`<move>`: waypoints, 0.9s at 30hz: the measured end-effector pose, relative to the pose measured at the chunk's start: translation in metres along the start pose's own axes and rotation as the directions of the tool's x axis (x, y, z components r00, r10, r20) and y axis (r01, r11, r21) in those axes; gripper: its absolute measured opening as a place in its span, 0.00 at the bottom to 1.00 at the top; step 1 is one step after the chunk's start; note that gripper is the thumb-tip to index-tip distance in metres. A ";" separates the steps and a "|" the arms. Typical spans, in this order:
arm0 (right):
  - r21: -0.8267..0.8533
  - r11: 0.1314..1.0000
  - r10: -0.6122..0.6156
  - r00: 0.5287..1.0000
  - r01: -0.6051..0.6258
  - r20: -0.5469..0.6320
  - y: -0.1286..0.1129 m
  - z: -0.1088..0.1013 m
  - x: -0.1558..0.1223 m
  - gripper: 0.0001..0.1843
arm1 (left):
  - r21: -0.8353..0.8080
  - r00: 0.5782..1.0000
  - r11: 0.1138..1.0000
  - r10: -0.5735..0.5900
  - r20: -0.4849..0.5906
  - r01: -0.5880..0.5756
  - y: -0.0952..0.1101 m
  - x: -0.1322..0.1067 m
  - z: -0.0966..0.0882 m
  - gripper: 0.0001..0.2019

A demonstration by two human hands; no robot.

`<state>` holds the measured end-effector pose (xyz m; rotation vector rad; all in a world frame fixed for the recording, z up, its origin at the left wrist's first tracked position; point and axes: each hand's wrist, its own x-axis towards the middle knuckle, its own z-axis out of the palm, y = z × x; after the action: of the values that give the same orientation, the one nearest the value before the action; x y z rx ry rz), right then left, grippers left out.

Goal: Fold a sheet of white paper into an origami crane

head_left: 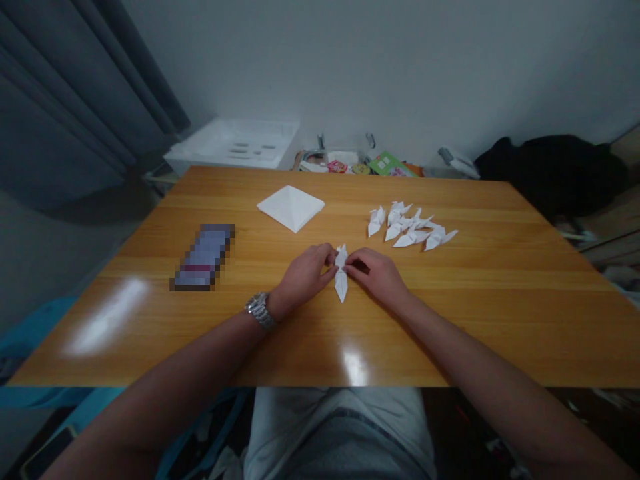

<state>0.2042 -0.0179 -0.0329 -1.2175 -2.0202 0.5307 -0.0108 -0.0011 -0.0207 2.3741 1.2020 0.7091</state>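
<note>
Near the middle of the wooden table (480, 320), a folded white paper crane (341, 285) is held between my two hands. My left hand (307, 275) pinches its left side, thumb and finger closed on the paper. From the other side, my right hand (377, 272) pinches the crane's right edge in the same way. One pointed end of the paper faces me, and small folded tips stick up at the far end. Several finished white paper cranes (413, 227) lie in a cluster beyond my right hand. A sheet stack of white paper (291, 208) lies beyond my left hand.
A pixelated phone-like object (204, 257) lies at the left of the table. Behind the far edge stand a white plastic bin (240, 143) and a clutter of packets with a green one (390, 165). Dark cloth (550, 170) is heaped at the back right.
</note>
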 end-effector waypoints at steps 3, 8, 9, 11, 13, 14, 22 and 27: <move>-0.005 0.998 -0.070 0.998 0.070 0.005 0.000 -0.002 0.000 0.05 | -0.011 1.000 1.000 0.021 -0.005 -0.021 0.000 0.000 -0.001 0.03; -0.041 0.988 -0.148 0.989 0.149 0.014 0.001 -0.001 -0.001 0.10 | -0.007 0.997 0.999 0.045 -0.058 -0.045 -0.002 -0.001 -0.003 0.05; -0.053 0.986 -0.158 0.987 0.159 0.022 0.002 -0.001 -0.001 0.11 | 0.006 0.997 0.999 0.043 -0.068 -0.042 -0.002 -0.001 -0.004 0.06; -0.078 0.981 -0.177 0.984 0.179 0.032 0.002 0.000 -0.002 0.12 | 0.044 0.996 0.999 0.035 -0.085 -0.031 -0.003 -0.002 -0.005 0.07; -0.101 0.975 -0.193 0.980 0.197 0.040 0.002 0.000 -0.002 0.13 | 0.089 0.995 0.996 0.028 -0.092 -0.020 -0.003 -0.002 -0.006 0.09; -0.112 0.973 -0.200 0.979 0.203 0.043 0.001 0.000 -0.003 0.13 | 0.112 0.996 0.994 0.025 -0.087 -0.015 -0.003 -0.002 -0.007 0.09; -0.139 0.955 -0.250 0.962 0.264 0.109 -0.004 -0.003 -0.006 0.14 | 0.181 0.995 0.981 0.075 -0.065 -0.063 -0.001 -0.005 -0.008 0.16; -0.126 0.959 -0.241 0.964 0.255 0.113 -0.005 -0.003 -0.006 0.14 | 0.179 0.996 0.982 0.072 -0.043 -0.064 -0.003 -0.004 -0.009 0.15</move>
<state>0.2052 -0.0259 -0.0295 -1.0122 -2.2851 0.3352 -0.0202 -0.0018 -0.0163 2.5680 1.2566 0.7124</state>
